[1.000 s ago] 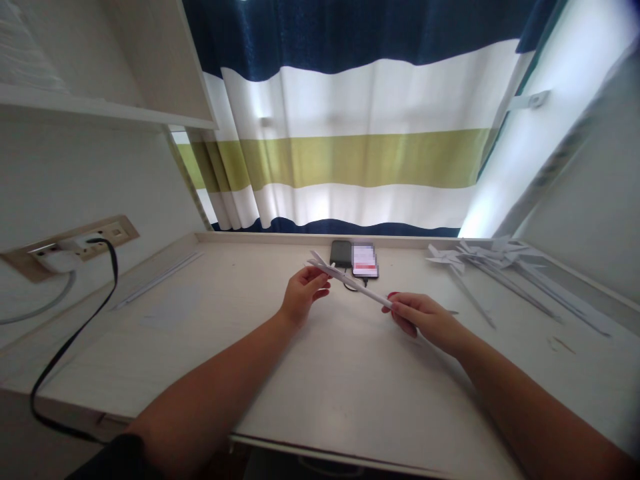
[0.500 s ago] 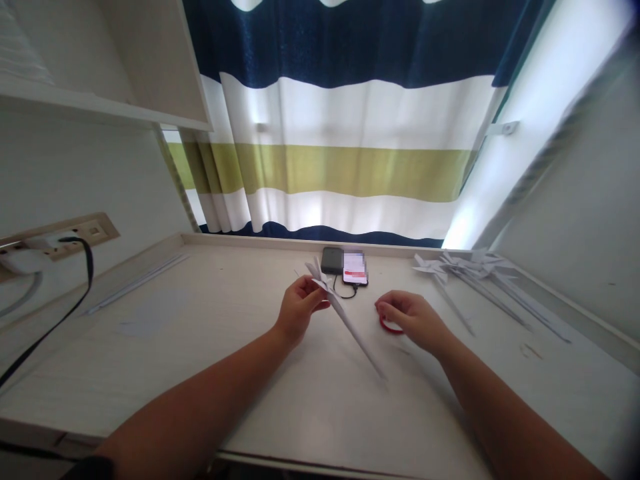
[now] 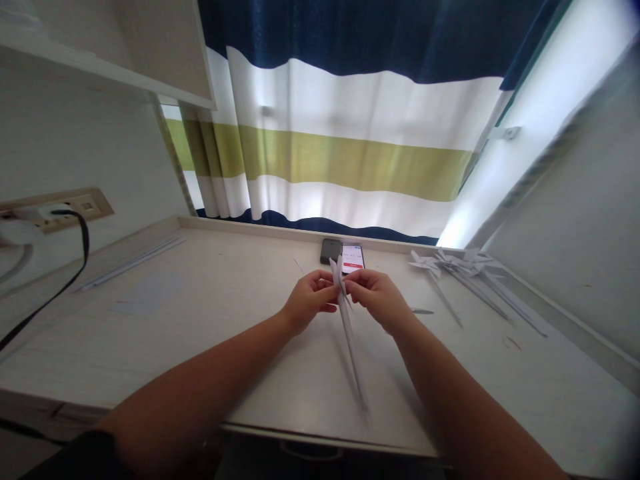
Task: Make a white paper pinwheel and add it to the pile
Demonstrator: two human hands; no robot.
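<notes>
A white paper pinwheel (image 3: 350, 333) on a long rolled paper stick hangs over the middle of the pale desk (image 3: 225, 347). Its folded head is at the top and the stick points down toward me. My left hand (image 3: 307, 307) pinches the head from the left. My right hand (image 3: 377, 300) pinches it from the right, fingertips almost meeting my left ones. Both hands are raised a little above the desk.
A dark power bank (image 3: 331, 251) and a lit phone (image 3: 353, 259) lie at the desk's back edge under the striped curtain (image 3: 350, 153). Several finished paper pinwheels (image 3: 460, 270) are piled at the right. A black cable (image 3: 55, 293) runs from a wall socket (image 3: 55, 210) on the left. Paper strips (image 3: 130, 263) lie along the left wall.
My right hand let go of the stick's lower end, dropped briefly toward the desk, then came up to the pinwheel's head. The stick swung from slanting rightward to pointing toward me.
</notes>
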